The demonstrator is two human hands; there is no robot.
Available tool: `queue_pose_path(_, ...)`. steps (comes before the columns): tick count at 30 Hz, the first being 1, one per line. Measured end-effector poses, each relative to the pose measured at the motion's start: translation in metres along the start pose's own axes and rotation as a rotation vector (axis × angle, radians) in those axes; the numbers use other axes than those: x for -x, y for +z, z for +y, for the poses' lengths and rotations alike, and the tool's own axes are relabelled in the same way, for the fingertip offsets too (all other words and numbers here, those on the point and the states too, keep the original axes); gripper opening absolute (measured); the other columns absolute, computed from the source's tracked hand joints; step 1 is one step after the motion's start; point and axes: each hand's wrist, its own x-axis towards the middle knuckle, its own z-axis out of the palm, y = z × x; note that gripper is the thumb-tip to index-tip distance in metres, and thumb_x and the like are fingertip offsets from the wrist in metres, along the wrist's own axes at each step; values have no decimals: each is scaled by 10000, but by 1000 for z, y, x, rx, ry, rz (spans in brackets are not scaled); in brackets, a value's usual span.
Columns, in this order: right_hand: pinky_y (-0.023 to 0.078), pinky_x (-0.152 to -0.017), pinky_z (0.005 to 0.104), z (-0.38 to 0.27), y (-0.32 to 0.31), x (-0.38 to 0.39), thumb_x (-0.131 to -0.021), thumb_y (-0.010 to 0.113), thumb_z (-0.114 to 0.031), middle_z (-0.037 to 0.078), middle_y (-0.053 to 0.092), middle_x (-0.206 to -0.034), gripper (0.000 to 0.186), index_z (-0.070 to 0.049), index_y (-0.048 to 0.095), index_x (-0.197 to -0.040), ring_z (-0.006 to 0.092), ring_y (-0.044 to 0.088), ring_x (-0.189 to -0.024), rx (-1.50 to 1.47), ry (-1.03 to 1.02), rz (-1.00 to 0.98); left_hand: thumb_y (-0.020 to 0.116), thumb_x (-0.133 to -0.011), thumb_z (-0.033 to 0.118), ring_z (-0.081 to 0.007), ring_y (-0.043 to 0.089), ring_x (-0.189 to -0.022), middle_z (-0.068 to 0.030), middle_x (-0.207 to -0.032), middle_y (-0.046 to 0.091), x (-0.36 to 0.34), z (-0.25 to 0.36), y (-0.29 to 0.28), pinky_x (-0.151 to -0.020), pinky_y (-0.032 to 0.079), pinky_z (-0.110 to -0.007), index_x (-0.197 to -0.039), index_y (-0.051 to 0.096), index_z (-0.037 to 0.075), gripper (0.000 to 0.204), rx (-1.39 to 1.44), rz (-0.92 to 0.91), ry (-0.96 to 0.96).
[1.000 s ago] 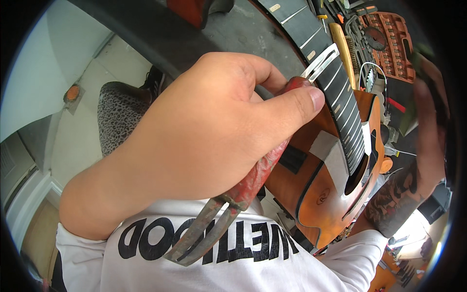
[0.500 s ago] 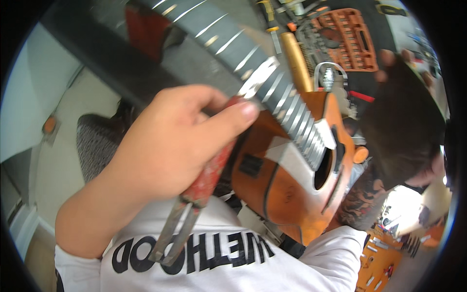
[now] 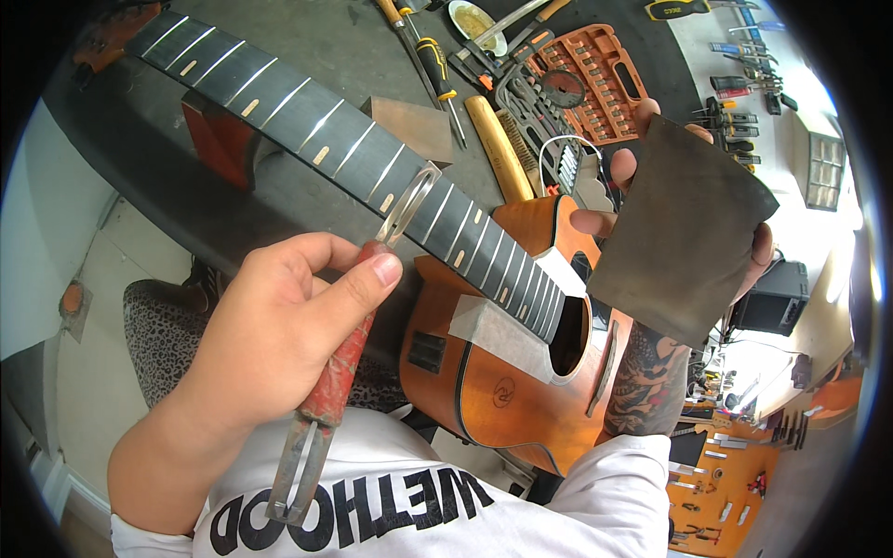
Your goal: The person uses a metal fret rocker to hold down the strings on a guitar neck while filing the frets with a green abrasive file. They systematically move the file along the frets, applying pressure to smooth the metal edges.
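My left hand [image 3: 279,321] is closed round the red-wrapped grip of a slotted metal fret guard [image 3: 337,372]. The guard's upper slotted end lies across the dark fretboard [image 3: 316,130], around or over a fret; its other end hangs above my white shirt. My right hand [image 3: 625,169] grips a dark, slightly curled sheet of sandpaper [image 3: 688,223], held up over the guitar's soundhole side and apart from the strings-free neck. Most of that palm is hidden behind the sheet. Pale masking tape [image 3: 512,337] covers the orange-brown acoustic guitar [image 3: 521,409] beside the fretboard's end.
A red neck support [image 3: 219,139] stands under the neck, near a block [image 3: 409,126]. Beyond lie a wooden-handled brush [image 3: 498,144], screwdrivers [image 3: 433,67], an orange socket set [image 3: 591,79] and a small dish [image 3: 476,26]. Tools hang on an orange pegboard [image 3: 726,484] at right.
My view has shifted and steadied, showing more of the neck and bench. The sandpaper has come leftward toward the guitar. The fret guard remains in my left hand over the fretboard.
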Motion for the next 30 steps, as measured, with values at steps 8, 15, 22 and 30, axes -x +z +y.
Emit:
queue_pose_path(8,484,-898,501,8,1,0,-838,660,-419,293,126,-1583,841,28,331,-1470,379,440,-1262,-78,8,158,644,-969,247,5,462,-625,34,-738,593,-1,-1,0,-556,352,-169,-991,645,-23,271,-12,18,15)
queue_pose_path(15,469,-884,553,12,0,5,-850,617,-471,294,126,-1581,843,4,325,-1482,357,424,-1246,-72,63,174,641,-972,244,9,457,-603,36,-721,586,0,0,-1,-535,341,-169,-1006,636,-27,273,-3,10,5)
queue_pose_path(22,433,-954,652,18,-4,0,-889,568,-494,316,111,-1568,750,-124,333,-1497,401,376,-1300,-155,56,146,642,-970,260,11,434,-576,40,-699,570,-1,1,1,-514,321,-172,-1002,630,-30,292,-15,21,8)
queue_pose_path(30,442,-942,670,21,-7,-4,-912,537,-478,344,117,-1556,519,-243,449,-1366,471,427,-1265,-101,98,104,639,-972,281,11,424,-563,43,-682,557,-2,0,3,-504,311,-176,-992,627,-31,313,-42,23,26)
